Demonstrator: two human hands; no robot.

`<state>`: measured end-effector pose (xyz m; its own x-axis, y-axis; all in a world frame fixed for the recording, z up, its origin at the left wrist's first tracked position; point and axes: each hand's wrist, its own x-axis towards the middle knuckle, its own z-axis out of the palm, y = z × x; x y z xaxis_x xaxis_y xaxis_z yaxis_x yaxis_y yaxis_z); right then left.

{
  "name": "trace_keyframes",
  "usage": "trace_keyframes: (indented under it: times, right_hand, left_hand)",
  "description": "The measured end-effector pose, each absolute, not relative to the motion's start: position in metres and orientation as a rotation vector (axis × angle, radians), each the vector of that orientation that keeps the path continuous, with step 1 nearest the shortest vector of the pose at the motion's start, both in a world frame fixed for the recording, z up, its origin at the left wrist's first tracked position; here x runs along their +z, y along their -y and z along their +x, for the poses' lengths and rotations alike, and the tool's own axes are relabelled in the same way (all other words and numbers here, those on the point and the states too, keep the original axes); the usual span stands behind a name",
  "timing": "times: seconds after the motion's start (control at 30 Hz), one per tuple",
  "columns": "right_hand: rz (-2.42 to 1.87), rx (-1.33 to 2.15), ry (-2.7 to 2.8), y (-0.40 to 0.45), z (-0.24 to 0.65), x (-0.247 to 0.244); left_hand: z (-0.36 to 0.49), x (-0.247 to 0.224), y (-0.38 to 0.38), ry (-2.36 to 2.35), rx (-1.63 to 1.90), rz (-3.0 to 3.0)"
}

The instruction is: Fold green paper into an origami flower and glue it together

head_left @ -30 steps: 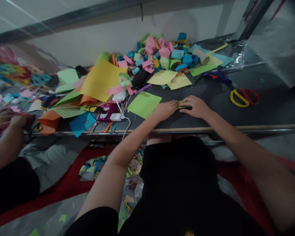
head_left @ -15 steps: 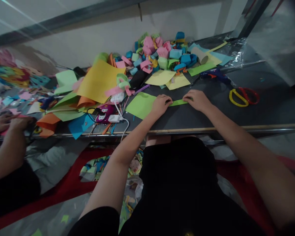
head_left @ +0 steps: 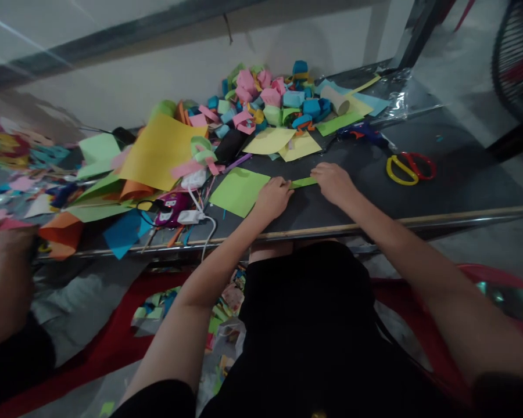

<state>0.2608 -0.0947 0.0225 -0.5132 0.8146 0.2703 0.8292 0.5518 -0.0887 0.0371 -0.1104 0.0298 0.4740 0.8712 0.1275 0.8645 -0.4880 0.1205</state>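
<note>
1. Left hand [head_left: 272, 198] and right hand [head_left: 335, 184] moved apart, baring more strip [head_left: 304, 183].
2. Strip's on table [head_left: 455, 186] between them; left pinches one end, right covers other (can't tell if pinching).
3. I'd keep it flat, press evenly, avoid twisting.

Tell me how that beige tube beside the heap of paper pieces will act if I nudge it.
The beige tube will probably roll, being round and lying on its side. It is likely light for its size, since its visible end looks open and hollow. The pale yellow sheet against it may shift too.
</note>
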Motion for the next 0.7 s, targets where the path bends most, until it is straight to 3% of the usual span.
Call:
trace_keyframes:
  times: [0.2, 0.37, 0.53, 0.7]
  right_hand:
    - [-1.300, 0.260, 2.631, 0.102, 0.218, 0.013]
    - [-1.266, 0.405, 2.633, 0.098, 0.258, 0.007]
    - [-1.389, 0.352, 2.599, 0.103, 0.318, 0.015]
    - [-1.506, 0.168, 2.630, 0.108, 0.323, 0.021]
  left_hand:
    - [0.036, 0.025, 0.136, -1.521, 0.174, 2.601]
    - [0.017, 0.021, 0.133, -1.489, 0.134, 2.567]
    - [-0.003, 0.025, 0.139, -1.512, 0.133, 2.549]
    - [0.005, 0.040, 0.136, -1.622, 0.075, 2.577]
